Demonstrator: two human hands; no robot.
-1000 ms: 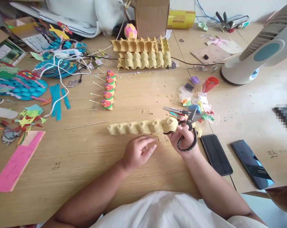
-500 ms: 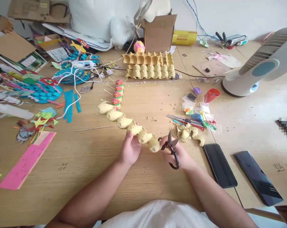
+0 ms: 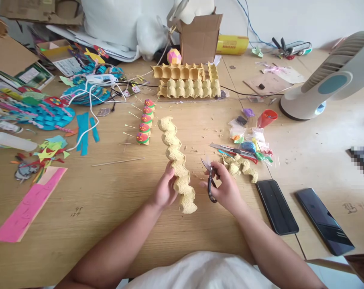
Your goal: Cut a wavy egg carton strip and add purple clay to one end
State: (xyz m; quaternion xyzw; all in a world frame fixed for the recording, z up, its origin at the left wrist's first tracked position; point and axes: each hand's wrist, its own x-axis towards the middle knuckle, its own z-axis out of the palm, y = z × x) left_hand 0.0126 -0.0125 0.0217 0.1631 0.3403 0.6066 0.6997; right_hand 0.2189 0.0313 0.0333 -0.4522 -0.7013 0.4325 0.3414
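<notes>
My left hand (image 3: 166,188) is closed on a strip of yellow egg carton (image 3: 179,170), a row of bumpy cups with ragged edges held nearly upright in the view. The thumb lies over its left edge; the other fingers are partly hidden behind it. To the right, my right hand (image 3: 226,186) grips dark-handled scissors (image 3: 211,182), their blades pointing away and up, apart from the strip. A painted egg-carton caterpillar (image 3: 145,118) with red and green bumps and pins stuck out at its left lies beyond the strip. Carton offcuts (image 3: 237,165) are beside my right hand.
Uncut egg cartons (image 3: 194,87) stand at the back. Right of centre are a utility knife (image 3: 232,149), clay bags and a red cup (image 3: 267,118). Two phones (image 3: 277,206) and a white fan (image 3: 317,86) are at the right. Coloured paper scraps (image 3: 51,150) and a pink strip (image 3: 31,204) lie left.
The carton strip has swung from a slant to nearly upright, its far end moving right and uncovering the caterpillar's near end. The scissors have turned and moved slightly left, their blades now more closed.
</notes>
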